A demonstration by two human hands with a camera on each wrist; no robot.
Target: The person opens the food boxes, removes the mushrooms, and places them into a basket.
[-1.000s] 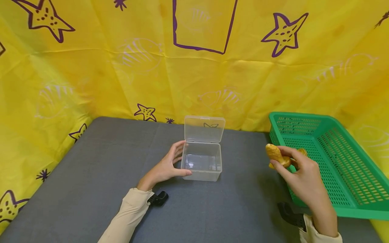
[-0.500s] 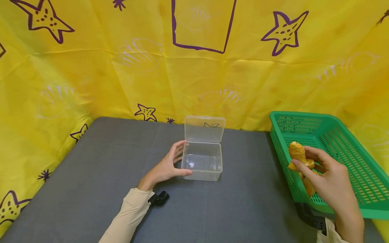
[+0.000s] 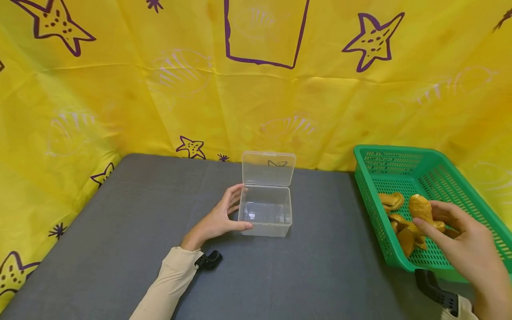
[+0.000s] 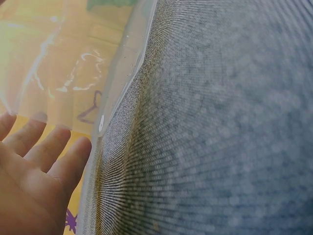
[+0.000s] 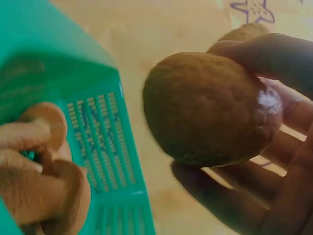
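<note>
My left hand [image 3: 222, 220] rests against the left side of a clear plastic box [image 3: 267, 230]. Its thumb lies at the front wall and its fairly straight fingers touch near the back left corner, also seen in the left wrist view [image 4: 44, 166]. The box's hinged lid [image 3: 269, 169] stands up behind it, and nothing shows inside. At the right, my right hand [image 3: 466, 235] pinches a golden-brown mushroom [image 3: 421, 208] between thumb and fingers, over the green basket [image 3: 362, 178]. The right wrist view shows the mushroom's rounded cap [image 5: 205, 110] close up.
Several similar mushrooms [image 3: 406, 240] lie along the basket's left side. The basket stands on the right of the grey table [image 3: 312, 262]. A yellow cloth with purple starfish [image 3: 320, 102] hangs behind the table.
My right hand has moved right with the mushroom, from the basket's left rim to above its inside, uncovering more of the mushrooms lying there. My left hand and the box stay in place.
</note>
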